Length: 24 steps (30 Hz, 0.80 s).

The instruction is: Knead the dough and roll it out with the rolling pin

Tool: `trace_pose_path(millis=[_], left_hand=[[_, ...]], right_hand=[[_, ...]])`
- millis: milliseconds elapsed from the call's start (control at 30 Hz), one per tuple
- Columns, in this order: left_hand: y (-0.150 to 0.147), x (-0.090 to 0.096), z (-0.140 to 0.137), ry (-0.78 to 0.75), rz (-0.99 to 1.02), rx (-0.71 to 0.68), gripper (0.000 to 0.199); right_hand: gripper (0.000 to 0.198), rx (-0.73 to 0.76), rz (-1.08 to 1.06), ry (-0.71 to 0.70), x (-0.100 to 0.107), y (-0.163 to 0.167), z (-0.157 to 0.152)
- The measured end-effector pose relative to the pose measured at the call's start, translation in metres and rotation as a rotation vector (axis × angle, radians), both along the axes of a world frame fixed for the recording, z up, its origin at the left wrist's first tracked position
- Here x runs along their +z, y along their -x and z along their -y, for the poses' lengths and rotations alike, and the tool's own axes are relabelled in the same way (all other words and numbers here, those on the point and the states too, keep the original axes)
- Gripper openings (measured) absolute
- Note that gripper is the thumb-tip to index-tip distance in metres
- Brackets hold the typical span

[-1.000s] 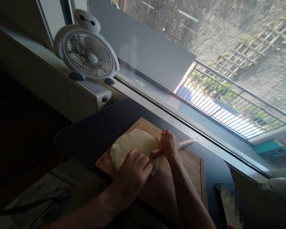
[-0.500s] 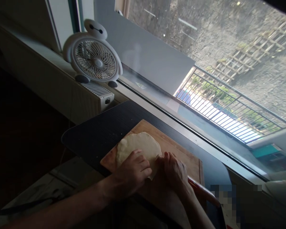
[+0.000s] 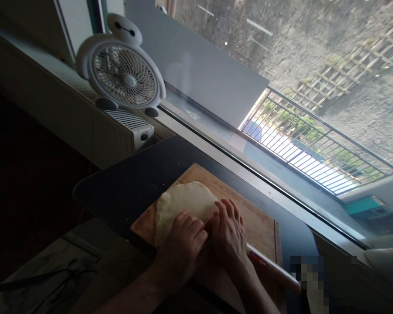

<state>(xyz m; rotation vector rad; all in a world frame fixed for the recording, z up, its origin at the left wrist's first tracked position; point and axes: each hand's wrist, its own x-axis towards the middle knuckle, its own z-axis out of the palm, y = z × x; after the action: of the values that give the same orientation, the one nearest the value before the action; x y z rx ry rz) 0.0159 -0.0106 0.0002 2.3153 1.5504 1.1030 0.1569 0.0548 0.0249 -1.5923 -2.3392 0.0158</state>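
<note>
A flattened sheet of pale dough (image 3: 183, 198) lies on a wooden board (image 3: 253, 207), its near right edge beneath my hands. My left hand (image 3: 185, 237) is closed at the near edge of the dough, its fingers bent and its thumb beside the index finger. At the dough's right edge rests my right hand (image 3: 228, 229), with fingers stretched forward and slightly apart; its thumb is hidden. Beside my right wrist, a rolling pin (image 3: 273, 266) lies slantwise over the board's near right part. The dough under both palms cannot be seen.
The board sits on a dark table (image 3: 144, 179) against a window sill. A white fan (image 3: 127, 78) stands on a radiator (image 3: 118, 135) at the left back. Outside the glass are a railing (image 3: 301, 139) and a stony slope. A blurred patch covers something at the lower right.
My right hand has shifted left, closer to my left hand, and its fingers have straightened over the dough edge. The rolling pin shows more fully. The view has shifted slightly.
</note>
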Motion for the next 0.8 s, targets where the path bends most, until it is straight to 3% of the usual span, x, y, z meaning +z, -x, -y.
trace_pose_path(millis=[100, 267, 333, 500, 567, 700, 800], left_hand=[[-0.001, 0.0, 0.0, 0.006, 0.008, 0.003, 0.008], [0.002, 0.001, -0.001, 0.021, 0.012, -0.012, 0.006], [0.003, 0.0, -0.001, 0.014, 0.019, -0.012, 0.004], [0.001, -0.003, 0.0, 0.016, 0.03, 0.009, 0.008], [0.001, -0.003, 0.0, 0.017, 0.021, 0.006, 0.005], [0.001, 0.0, -0.001, 0.0, -0.004, -0.005, 0.005], [0.002, 0.0, -0.002, -0.001, -0.014, 0.002, 0.005]], right_hand=[[0.037, -0.038, 0.025, -0.033, 0.001, 0.003, 0.003], [0.041, -0.223, -0.028, 0.078, 0.014, 0.0, -0.063], [0.041, -0.197, -0.022, 0.083, 0.012, 0.001, -0.057], [0.038, -0.026, 0.032, -0.05, -0.002, 0.006, 0.001], [0.038, -0.044, 0.025, -0.052, 0.0, 0.006, -0.01], [0.04, -0.202, -0.045, 0.047, 0.012, 0.004, -0.067], [0.041, -0.203, -0.066, 0.085, 0.012, 0.008, -0.061]])
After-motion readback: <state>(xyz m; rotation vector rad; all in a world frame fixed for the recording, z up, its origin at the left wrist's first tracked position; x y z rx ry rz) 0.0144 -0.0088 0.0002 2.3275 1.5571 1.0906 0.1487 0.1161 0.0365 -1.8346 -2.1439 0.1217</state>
